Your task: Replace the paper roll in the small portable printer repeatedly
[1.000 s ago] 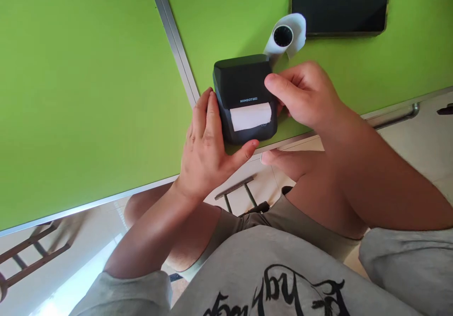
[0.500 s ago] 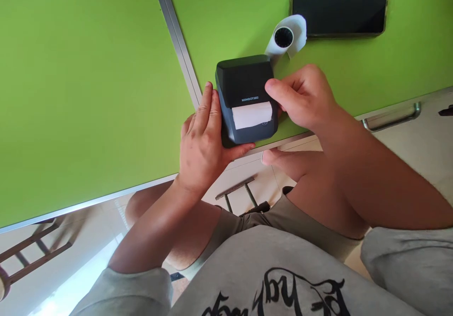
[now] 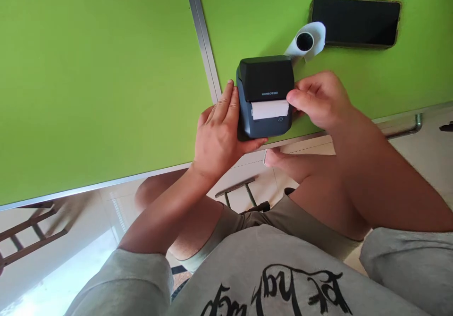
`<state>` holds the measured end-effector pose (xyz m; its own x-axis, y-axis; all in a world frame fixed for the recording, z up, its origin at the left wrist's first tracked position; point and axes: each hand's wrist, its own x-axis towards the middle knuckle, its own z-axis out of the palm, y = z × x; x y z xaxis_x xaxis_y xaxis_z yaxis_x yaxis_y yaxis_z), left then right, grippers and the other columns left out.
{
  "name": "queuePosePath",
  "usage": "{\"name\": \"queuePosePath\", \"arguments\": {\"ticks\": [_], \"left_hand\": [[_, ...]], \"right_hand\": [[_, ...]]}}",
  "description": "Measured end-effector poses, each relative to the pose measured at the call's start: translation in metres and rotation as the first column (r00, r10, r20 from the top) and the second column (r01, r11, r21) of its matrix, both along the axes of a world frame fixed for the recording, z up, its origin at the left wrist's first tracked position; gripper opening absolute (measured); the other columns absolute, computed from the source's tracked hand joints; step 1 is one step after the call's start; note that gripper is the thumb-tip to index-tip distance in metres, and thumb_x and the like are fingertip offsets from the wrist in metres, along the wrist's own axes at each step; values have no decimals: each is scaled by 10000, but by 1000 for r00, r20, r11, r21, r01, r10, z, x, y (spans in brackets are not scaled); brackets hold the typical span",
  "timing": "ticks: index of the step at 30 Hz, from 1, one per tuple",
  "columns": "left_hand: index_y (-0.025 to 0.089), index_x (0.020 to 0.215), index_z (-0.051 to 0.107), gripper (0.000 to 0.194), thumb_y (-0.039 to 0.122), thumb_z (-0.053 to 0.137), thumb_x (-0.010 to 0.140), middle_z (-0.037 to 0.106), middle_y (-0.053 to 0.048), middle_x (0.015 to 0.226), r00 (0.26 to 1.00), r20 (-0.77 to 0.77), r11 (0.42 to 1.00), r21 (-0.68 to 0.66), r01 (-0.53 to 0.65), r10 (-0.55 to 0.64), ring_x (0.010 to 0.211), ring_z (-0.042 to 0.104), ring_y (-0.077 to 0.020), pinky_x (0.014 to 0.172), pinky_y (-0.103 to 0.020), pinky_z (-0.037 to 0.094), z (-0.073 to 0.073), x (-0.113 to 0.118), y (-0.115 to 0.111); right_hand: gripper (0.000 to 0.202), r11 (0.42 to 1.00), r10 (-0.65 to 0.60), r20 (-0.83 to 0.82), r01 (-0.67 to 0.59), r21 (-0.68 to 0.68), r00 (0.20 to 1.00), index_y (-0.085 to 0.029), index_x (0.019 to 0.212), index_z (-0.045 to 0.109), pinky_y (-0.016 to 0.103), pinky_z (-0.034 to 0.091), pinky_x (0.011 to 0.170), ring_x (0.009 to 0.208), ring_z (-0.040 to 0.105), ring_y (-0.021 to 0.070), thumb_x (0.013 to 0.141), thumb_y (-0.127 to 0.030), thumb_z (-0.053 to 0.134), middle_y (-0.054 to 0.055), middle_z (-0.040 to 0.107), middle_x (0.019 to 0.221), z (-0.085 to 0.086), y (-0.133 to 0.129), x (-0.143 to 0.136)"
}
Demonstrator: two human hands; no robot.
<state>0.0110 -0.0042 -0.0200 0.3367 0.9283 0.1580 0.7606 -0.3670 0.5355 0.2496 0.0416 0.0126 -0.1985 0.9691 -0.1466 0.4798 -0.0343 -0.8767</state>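
Observation:
A dark label printer [image 3: 267,80] with a black lid stands near the front edge of the green table. White paper [image 3: 271,110] sticks out of its front slot. My left hand [image 3: 219,134] holds the printer's left side, fingers along the wall and thumb under the front corner. At the right side my right hand [image 3: 320,99] grips the printer's edge, thumb at the lid's lower corner by the paper; its other fingers are curled and partly hidden. Behind the printer lies a white paper roll [image 3: 305,41] with a loose end.
A black phone [image 3: 356,22] lies at the back right, beside the roll. A metal strip [image 3: 203,37] crosses the green table [image 3: 106,84]. A metal handle [image 3: 403,129] juts from the front edge at right. A wooden stool [image 3: 31,235] is at lower left.
The whole view of the table has shifted right. The right thumb now sits lower on the lid's edge, at the paper's corner. The printer's hold by the left hand looks unchanged.

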Motion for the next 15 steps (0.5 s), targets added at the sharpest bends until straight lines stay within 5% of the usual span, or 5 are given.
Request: {"name": "queuePosePath", "arguments": {"ticks": [6,10,15], "left_hand": [[283,1632,378,1100,923,625,772,412,-122,1706,1000,5,1000,-17,-5,5,1533,479,-367,1183,-543,485,3,-1,-1],[244,1629,383,1156,970,578,751,412,-163,1701,1000,3,1000,-20,0,0,1542,466,-373,1202,-528,459,0,-1,0],[286,1605,417,1114,984,549,747,430,-156,1692,1000,25,1000,-2,6,-6,1532,474,-389,1196,-557,448,-3,-2,1]], "right_hand": [[399,993,98,151,-85,-85,984,-229,507,461,306,199,491,496,296,87,726,-342,774,-49,380,495,21,1,0],[502,997,1,345,-26,67,939,-228,545,319,341,212,559,535,261,93,750,-197,776,-56,307,522,45,-7,-9],[389,979,-37,362,-40,201,932,-238,641,415,348,306,619,606,417,127,751,-232,788,-18,544,636,54,-9,-15]]}}
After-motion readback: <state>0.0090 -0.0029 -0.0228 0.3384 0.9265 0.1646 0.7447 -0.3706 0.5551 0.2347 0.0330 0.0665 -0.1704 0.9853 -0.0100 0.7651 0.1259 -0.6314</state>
